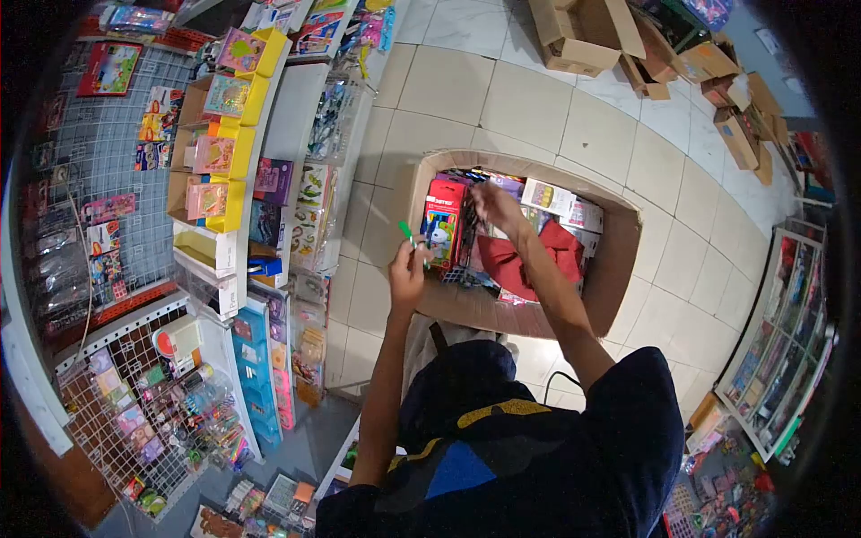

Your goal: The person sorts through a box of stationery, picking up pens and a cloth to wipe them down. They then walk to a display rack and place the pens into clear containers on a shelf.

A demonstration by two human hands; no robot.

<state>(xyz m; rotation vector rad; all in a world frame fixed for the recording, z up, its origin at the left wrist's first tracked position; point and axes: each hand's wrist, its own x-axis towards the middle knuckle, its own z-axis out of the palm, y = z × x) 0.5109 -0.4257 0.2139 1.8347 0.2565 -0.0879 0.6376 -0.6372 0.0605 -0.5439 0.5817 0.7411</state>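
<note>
My left hand [409, 269] is raised just outside the left edge of an open cardboard box [619, 269], fingers closed on a small green-tipped item [405, 230]. My right hand [495, 206] reaches over the inside of the box, near its far side; its fingers are blurred, and whether they hold anything is unclear. Beside it in the box stands a red package [444, 224] with a picture on the front. A red cloth-like item [534, 260] lies under my right forearm. White boxes [549, 196] fill the far right part.
Shelves with yellow trays [235, 193] and packaged goods run along the left. A wire rack [117, 421] stands at the lower left. Open cartons [587, 40] sit on the tiled floor [529, 94] at the far right. A glass display case [776, 336] is on the right.
</note>
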